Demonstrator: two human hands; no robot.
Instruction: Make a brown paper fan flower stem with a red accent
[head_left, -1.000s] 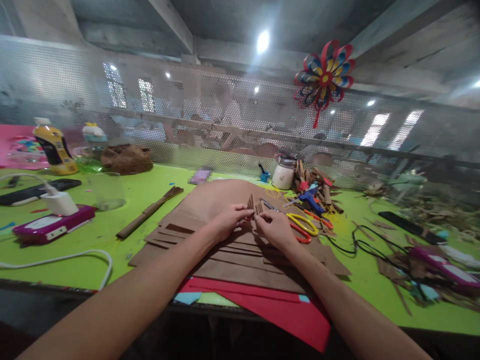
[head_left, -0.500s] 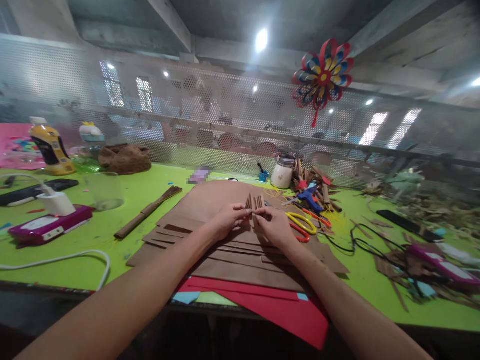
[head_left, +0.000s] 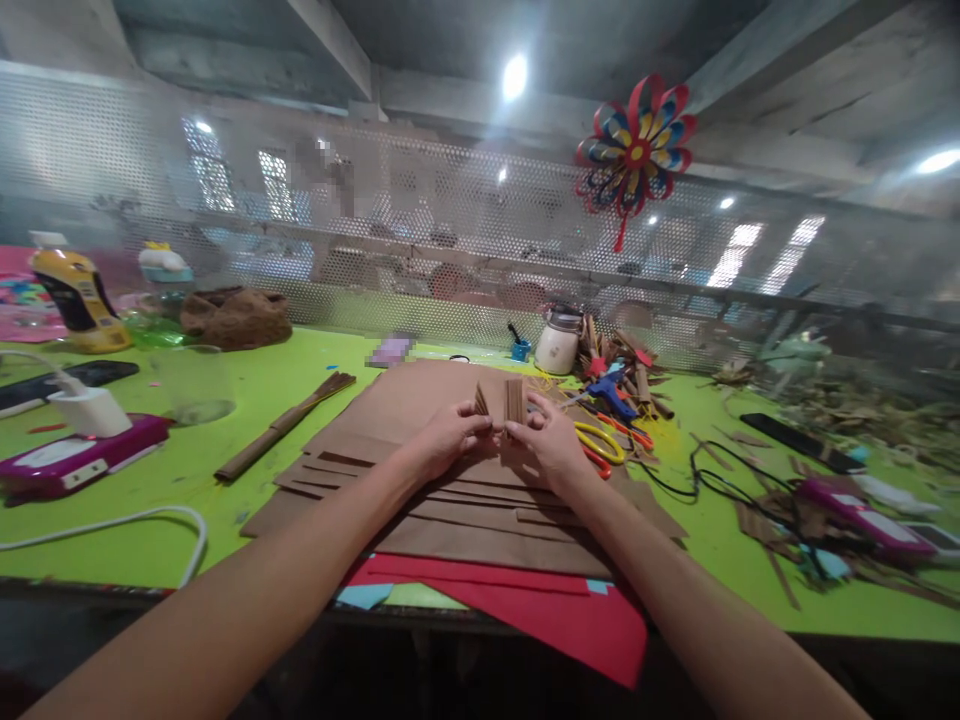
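Both hands are raised over a stack of brown paper sheets (head_left: 442, 400) whose front part is cut into strips. My left hand (head_left: 451, 435) pinches a small bundle of brown paper strips (head_left: 481, 402), which leans to the left. In my right hand (head_left: 546, 430) a wider bundle of brown paper strips (head_left: 514, 402) stands upright between thumb and fingers. A small gap separates the two bundles at the top. Red paper sheets (head_left: 570, 620) stick out from beneath the brown stack over the table's front edge. Yellow-handled scissors (head_left: 600, 442) lie just right of my right hand.
A rolled brown paper bundle (head_left: 285, 428) and a clear cup (head_left: 196, 385) lie to the left, near a purple power strip (head_left: 90, 460). Behind right stand a white jar (head_left: 559, 343) and a blue glue gun (head_left: 613, 395). Black cable (head_left: 694, 475) and paper scraps cover the right side.
The two bundles have moved apart, the left one tilting further left. My right hand has turned so that its bundle shows more broadly. The whole view has shifted slightly.
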